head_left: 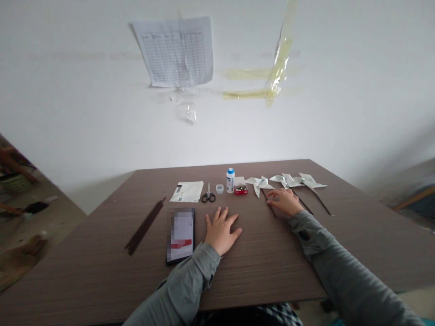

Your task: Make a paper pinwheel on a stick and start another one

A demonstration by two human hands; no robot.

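Pinwheels, paper, white, three (pixel 285 181): laid in a row to the right of the glue bottle (pixel 230 179), each on a thin dark stick. Right hand (pixel 284 201): fingers spread, palm down, resting on the stick of the pinwheel nearest the glue bottle; nothing gripped. Left hand (pixel 220 231): flat and open on the table (pixel 102 253), in front of the glue bottle, holding nothing. Pin box (pixel 241 186), red: just right of the glue bottle. Small cap (pixel 219 188), scissors (pixel 208 195), folded paper (pixel 187 191): left of the glue bottle, in that order. Spare sticks (pixel 145 226), phone (pixel 181 234): further left and nearer the person. Handling note: press the stick lightly, since the paper vanes look easily crushed.
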